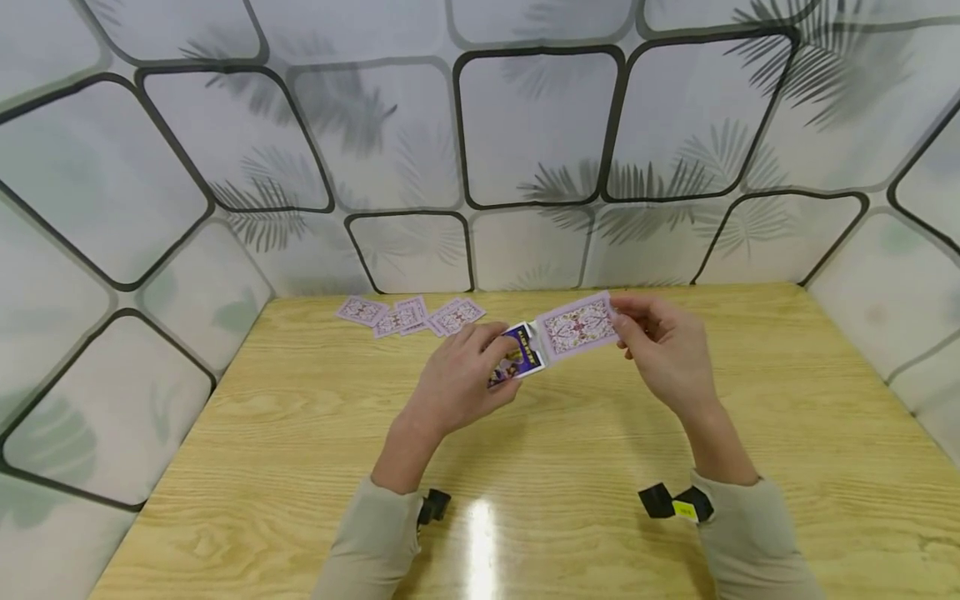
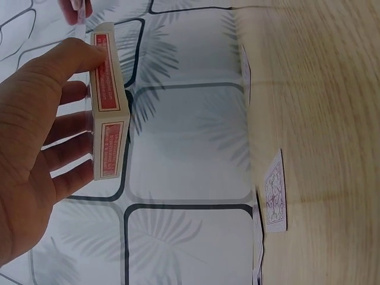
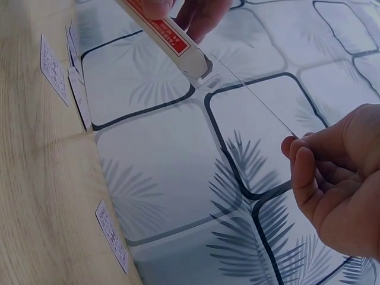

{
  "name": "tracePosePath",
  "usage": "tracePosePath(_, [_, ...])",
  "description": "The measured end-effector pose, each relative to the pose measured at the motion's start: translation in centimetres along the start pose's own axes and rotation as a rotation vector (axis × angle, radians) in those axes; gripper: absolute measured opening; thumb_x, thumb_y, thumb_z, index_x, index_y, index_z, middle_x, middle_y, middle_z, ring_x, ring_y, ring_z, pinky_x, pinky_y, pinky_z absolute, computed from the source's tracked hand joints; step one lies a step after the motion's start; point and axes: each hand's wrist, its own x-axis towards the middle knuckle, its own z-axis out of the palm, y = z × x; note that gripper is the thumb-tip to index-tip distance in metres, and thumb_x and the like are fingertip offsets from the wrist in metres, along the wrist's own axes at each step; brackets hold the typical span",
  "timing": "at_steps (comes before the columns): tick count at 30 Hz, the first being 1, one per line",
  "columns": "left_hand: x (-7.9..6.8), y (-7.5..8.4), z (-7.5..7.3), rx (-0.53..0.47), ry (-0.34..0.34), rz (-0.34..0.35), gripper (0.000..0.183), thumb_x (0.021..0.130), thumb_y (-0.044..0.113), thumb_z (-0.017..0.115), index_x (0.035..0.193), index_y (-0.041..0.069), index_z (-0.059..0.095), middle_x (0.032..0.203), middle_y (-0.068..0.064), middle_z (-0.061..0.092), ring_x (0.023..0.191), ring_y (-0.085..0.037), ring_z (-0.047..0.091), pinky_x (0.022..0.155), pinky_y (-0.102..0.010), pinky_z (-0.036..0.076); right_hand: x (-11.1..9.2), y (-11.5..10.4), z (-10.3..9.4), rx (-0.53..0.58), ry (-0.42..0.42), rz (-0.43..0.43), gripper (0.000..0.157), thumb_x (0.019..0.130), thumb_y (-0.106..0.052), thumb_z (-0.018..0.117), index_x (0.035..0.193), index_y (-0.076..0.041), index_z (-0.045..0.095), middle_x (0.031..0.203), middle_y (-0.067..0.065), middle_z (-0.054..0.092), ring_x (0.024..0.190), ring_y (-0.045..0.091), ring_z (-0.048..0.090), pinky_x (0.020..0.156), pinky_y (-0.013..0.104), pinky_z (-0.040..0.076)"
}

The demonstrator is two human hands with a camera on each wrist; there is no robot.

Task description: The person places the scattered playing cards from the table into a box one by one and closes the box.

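My left hand (image 1: pixel 465 367) grips a playing-card box (image 1: pixel 519 354) with a purple and yellow picture on its face; red and white printed sides show in the left wrist view. Thumb and fingers lie on opposite sides of the box. With thumb and fingertips, my right hand (image 1: pixel 663 346) pinches the far end of a playing card (image 1: pixel 577 326), its pink-white patterned back showing. The card's other end is right at the box's open end. Seen from the right wrist, that card is nearly edge-on, a thin line. Both hands are raised over the table.
Several patterned playing cards (image 1: pixel 401 317) lie face down at the back left of the wooden table (image 1: pixel 285 467), some overlapping. Another card (image 3: pixel 113 236) lies apart near the table's back edge. Patterned fabric walls (image 1: pixel 536 129) stand behind and at both sides.
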Motion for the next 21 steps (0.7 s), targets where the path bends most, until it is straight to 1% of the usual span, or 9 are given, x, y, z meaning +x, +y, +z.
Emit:
tracePosePath(10, [0.12,0.28,-0.31,0.044,0.005,0.02,0.036,0.083,0.029,0.077,0.11,0.01,0.064,0.123,-0.013,0.063,0.106,-0.027,0.062,0.084,-0.039,0.055,-0.1,0.11,0.18,-0.032,-0.016,0.007,0.02,0.096,0.0,0.061,0.113,0.006,0.07,0.084,0.02,0.068,0.063,0.004,0.056,0.053,0.015,0.047])
tracePosePath(15, [0.2,0.37,-0.4,0.044,0.011,0.024,0.038,0.083,0.029,0.077,0.113,0.01,0.064,0.124,-0.013,0.063,0.106,-0.027,0.062,0.085,-0.039,0.055,-0.19,-0.01,0.24,-0.056,-0.014,0.017,0.021,0.097,-0.002,0.061,0.114,0.004,0.07,0.086,0.019,0.069,0.063,0.003,0.056,0.053,0.015,0.047])
tracePosePath(21, [0.28,0.47,-0.46,0.043,-0.001,0.025,0.039,0.083,0.029,0.077,0.115,0.01,0.063,0.124,-0.012,0.063,0.107,-0.027,0.062,0.088,-0.039,0.054,-0.21,-0.11,0.38,-0.062,-0.001,0.011,0.02,0.096,-0.002,0.062,0.113,0.004,0.071,0.083,0.018,0.068,0.062,0.002,0.056,0.052,0.015,0.047])
